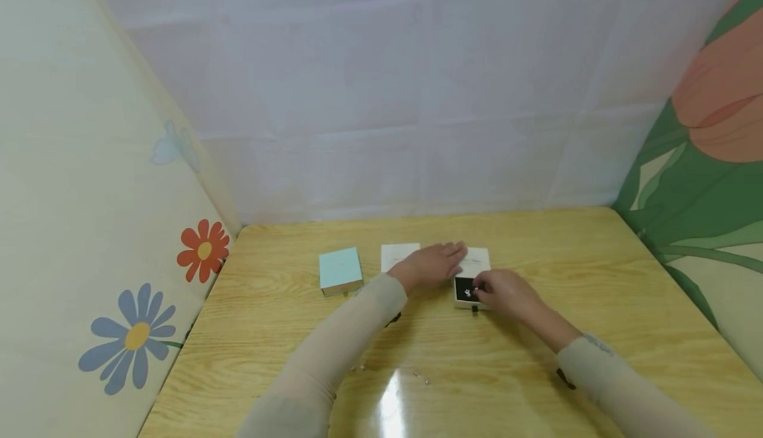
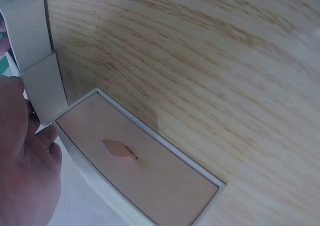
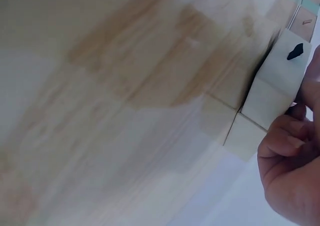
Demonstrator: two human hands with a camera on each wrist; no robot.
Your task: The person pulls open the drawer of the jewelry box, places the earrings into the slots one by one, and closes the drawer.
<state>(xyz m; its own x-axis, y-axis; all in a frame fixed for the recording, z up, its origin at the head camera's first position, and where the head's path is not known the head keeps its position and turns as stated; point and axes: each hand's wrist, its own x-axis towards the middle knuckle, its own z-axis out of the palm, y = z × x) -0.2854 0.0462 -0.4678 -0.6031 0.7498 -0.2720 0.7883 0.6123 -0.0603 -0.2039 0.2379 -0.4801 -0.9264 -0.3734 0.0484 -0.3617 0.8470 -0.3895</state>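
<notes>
A white drawer box point(image 1: 475, 262) stands on the table with its black-lined drawer point(image 1: 461, 285) pulled out toward me. A small silvery piece of jewellery point(image 1: 467, 292) lies on the lining. My left hand point(image 1: 434, 264) rests at the left side of the box's sleeve, fingers stretched out; the left wrist view has this hand point(image 2: 25, 161) close by the sleeve point(image 2: 46, 85). My right hand point(image 1: 507, 292) has its fingertips together over the drawer, beside the jewellery. Curled fingers show in the right wrist view point(image 3: 290, 141); I cannot tell whether they pinch a small piece.
A second white box point(image 1: 399, 252) stands left, partly behind my left wrist; its front carries a small tab point(image 2: 117, 149). Farther left is a mint-green box point(image 1: 340, 268). Small shiny pieces point(image 1: 362, 366) lie near the front, with others point(image 1: 426, 382) to their right. A white cloth point(image 1: 381, 93) hangs behind.
</notes>
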